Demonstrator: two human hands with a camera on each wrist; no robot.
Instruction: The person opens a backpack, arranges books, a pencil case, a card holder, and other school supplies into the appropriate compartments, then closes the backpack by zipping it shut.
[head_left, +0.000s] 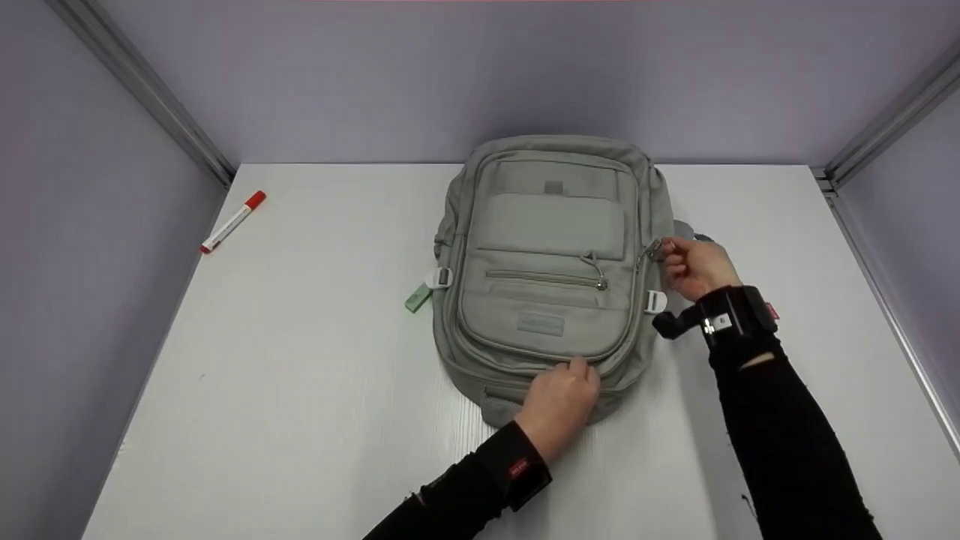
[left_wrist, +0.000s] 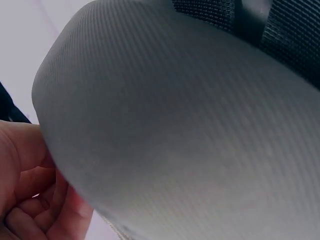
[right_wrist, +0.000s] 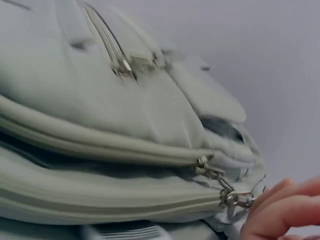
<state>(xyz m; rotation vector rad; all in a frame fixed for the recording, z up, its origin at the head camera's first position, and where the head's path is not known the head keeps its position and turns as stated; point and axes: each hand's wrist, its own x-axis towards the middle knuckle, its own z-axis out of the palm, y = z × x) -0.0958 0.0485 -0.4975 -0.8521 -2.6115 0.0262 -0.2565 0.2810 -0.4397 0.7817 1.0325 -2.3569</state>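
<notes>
The left hand [head_left: 559,405] lies at the near, bottom end of a grey-green backpack [head_left: 547,225], its fingers curled over the bag's lower edge and gripping the fabric; the left wrist view shows the fingers tucked under the rounded base. The backpack lies flat on its back on the white tabletop [head_left: 300,375], stretching away from that hand. Further along its side, the right hand [head_left: 694,266] pinches a metal zipper pull [head_left: 654,250] at the bag's edge, just beyond a white buckle [head_left: 655,301]; the right wrist view shows the fingertips [right_wrist: 280,210] at the pull, with the zipper tracks closed up to the sliders. The front pocket's zipper [head_left: 544,277] is also closed, so nothing inside shows. On the side opposite the right hand sit another white buckle [head_left: 440,277] and a small green tag [head_left: 418,298]. Well apart, beyond the left hand toward the far left corner, lies a red-capped marker [head_left: 232,221].
</notes>
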